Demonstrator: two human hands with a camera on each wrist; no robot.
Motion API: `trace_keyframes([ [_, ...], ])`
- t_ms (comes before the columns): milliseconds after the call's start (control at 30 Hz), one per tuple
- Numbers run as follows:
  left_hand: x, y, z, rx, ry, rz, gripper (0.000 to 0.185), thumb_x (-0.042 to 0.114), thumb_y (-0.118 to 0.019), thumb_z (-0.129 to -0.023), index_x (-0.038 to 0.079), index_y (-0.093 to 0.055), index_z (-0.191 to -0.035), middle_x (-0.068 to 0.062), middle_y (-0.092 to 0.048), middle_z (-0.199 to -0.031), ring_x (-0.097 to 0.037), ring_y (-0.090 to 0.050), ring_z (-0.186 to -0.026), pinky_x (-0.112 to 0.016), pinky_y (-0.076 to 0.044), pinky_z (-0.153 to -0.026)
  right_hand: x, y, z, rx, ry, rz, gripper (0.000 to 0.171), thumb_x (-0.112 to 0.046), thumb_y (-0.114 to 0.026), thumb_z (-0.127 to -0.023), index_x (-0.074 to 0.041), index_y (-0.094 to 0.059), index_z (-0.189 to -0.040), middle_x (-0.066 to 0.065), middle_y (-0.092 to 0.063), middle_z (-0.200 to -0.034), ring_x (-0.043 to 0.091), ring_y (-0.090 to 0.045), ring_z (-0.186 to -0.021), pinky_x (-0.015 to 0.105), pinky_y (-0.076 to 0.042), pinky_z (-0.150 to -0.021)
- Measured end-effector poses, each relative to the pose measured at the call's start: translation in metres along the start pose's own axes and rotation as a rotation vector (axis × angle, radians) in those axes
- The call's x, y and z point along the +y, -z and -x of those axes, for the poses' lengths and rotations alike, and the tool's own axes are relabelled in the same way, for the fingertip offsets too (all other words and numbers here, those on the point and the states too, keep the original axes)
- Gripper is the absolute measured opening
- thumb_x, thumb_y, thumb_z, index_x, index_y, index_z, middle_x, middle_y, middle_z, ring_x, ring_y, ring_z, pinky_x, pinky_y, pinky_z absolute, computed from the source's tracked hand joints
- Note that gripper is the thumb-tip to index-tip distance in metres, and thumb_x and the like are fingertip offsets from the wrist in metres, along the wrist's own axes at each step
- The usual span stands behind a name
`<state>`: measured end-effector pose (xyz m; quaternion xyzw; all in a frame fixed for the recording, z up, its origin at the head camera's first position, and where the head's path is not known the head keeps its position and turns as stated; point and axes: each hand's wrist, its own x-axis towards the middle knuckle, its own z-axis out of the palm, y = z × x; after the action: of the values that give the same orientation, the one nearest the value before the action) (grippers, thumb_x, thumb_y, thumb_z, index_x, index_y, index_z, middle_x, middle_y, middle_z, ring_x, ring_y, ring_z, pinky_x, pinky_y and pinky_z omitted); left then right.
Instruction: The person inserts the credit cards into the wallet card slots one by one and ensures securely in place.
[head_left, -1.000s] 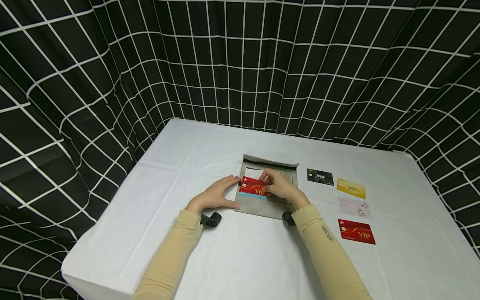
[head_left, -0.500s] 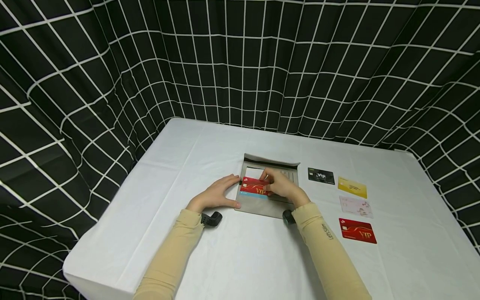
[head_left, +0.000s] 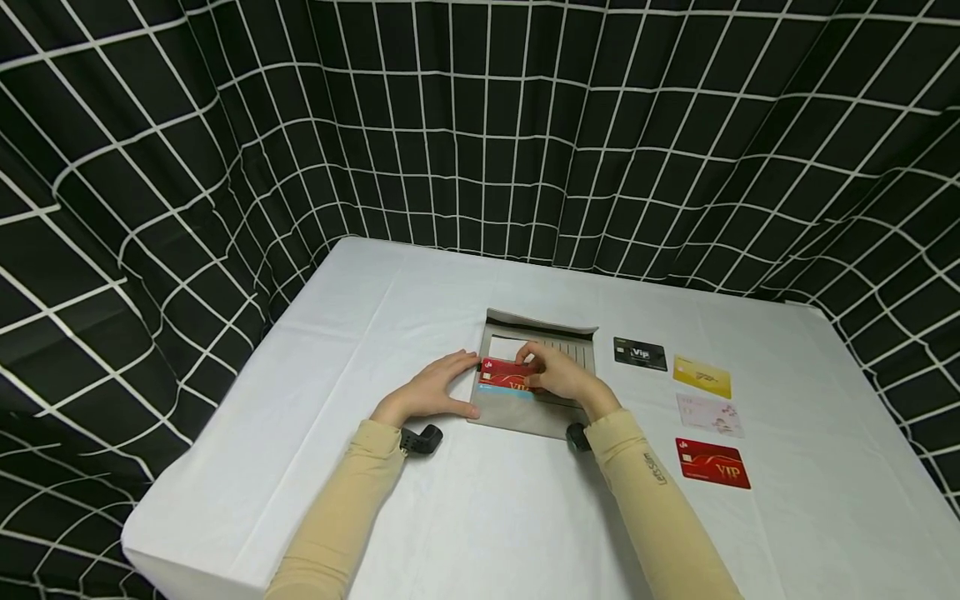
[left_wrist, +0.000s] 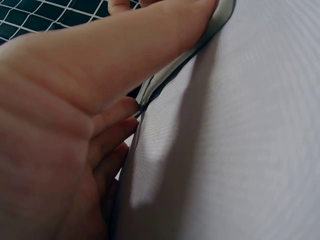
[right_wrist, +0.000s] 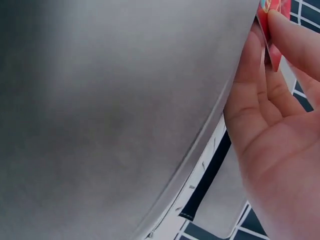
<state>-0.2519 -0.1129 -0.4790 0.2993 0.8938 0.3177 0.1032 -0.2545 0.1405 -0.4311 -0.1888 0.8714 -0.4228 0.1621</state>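
A white cloth covers the table [head_left: 315, 467], and a black curtain [head_left: 225, 142] crossed with white grid lines hangs close round it on the left, back and right.

Near the middle of the table lies an open grey wallet [head_left: 525, 412], its flap raised at the far edge and rows of card slots showing inside. The right hand [head_left: 564, 377] pinches a red card [head_left: 504, 373] between thumb and curled fingers, holding it low over the wallet's left half. The card's long axis runs left to right, roughly parallel with the near table edge, and its face is up with gold lettering partly covered by the fingers. Its near long edge sits at the pocket, just above a thin strip of pale blue. In the right wrist view the card shows only as a red corner between fingertips.

The left hand [head_left: 435, 390] rests on the cloth at the wallet's left edge, fingers fairly straight, thumb along the edge, fingertips touching it. It grips nothing.

To the right of the wallet, well apart from it, four cards lie flat: a black card [head_left: 640, 353], a gold card [head_left: 702, 377], a pale card [head_left: 709, 414] and a second red card [head_left: 712, 463] nearest the person.
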Motion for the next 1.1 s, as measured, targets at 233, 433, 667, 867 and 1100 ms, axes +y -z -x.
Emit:
trace_keyframes([
  [233, -0.0006, 0.0004, 0.0004, 0.000, -0.004, 0.002, 0.092, 0.051, -0.074, -0.072, 0.015, -0.031, -0.146, -0.002, -0.025, -0.150, -0.018, -0.014, -0.138, -0.043, -0.014, -0.109, 0.0000, 0.0017, 0.0010, -0.007, 0.016, 0.065, 0.024, 0.006, -0.060, -0.084, -0.003, -0.056, -0.106, 0.011, -0.059, -0.089, 0.021, -0.052, -0.078, 0.031, -0.046, -0.064],
  [433, -0.0005, 0.0003, 0.0012, -0.001, -0.007, 0.015, 0.092, 0.051, -0.074, -0.072, 0.014, -0.031, -0.146, -0.002, -0.025, -0.150, -0.018, -0.014, -0.138, -0.044, -0.014, -0.109, -0.0015, 0.0015, 0.0027, -0.026, 0.042, 0.139, 0.024, 0.003, -0.061, -0.083, -0.006, -0.059, -0.105, 0.009, -0.060, -0.093, 0.023, -0.052, -0.083, 0.037, -0.044, -0.073],
  [667, -0.0003, 0.0007, 0.0010, 0.007, -0.021, 0.016, 0.092, 0.052, -0.073, -0.072, 0.014, -0.032, -0.145, -0.002, -0.026, -0.150, -0.019, -0.015, -0.138, -0.045, -0.015, -0.109, 0.0020, 0.0005, 0.0034, -0.013, 0.039, 0.112, 0.024, 0.003, -0.061, -0.082, -0.007, -0.061, -0.104, 0.007, -0.059, -0.094, 0.022, -0.051, -0.084, 0.037, -0.043, -0.076],
  [867, -0.0004, 0.0004, 0.0009, 0.000, -0.019, 0.014, 0.093, 0.052, -0.073, -0.072, 0.014, -0.031, -0.146, -0.002, -0.025, -0.150, -0.018, -0.015, -0.138, -0.044, -0.015, -0.109, 0.0039, -0.0013, 0.0054, 0.007, 0.011, 0.086, 0.018, -0.004, -0.063, -0.085, -0.004, -0.060, -0.103, 0.005, -0.057, -0.090, 0.019, -0.049, -0.080, 0.032, -0.041, -0.070],
  [1100, -0.0004, 0.0004, 0.0016, 0.001, -0.021, 0.018, 0.093, 0.052, -0.073, -0.072, 0.013, -0.031, -0.145, -0.003, -0.025, -0.150, -0.019, -0.015, -0.138, -0.045, -0.014, -0.109, 0.0026, -0.0013, 0.0072, -0.070, -0.002, 0.071, 0.044, -0.014, -0.077, -0.076, -0.004, -0.052, -0.110, 0.010, -0.055, -0.101, 0.023, -0.049, -0.089, 0.036, -0.042, -0.079],
])
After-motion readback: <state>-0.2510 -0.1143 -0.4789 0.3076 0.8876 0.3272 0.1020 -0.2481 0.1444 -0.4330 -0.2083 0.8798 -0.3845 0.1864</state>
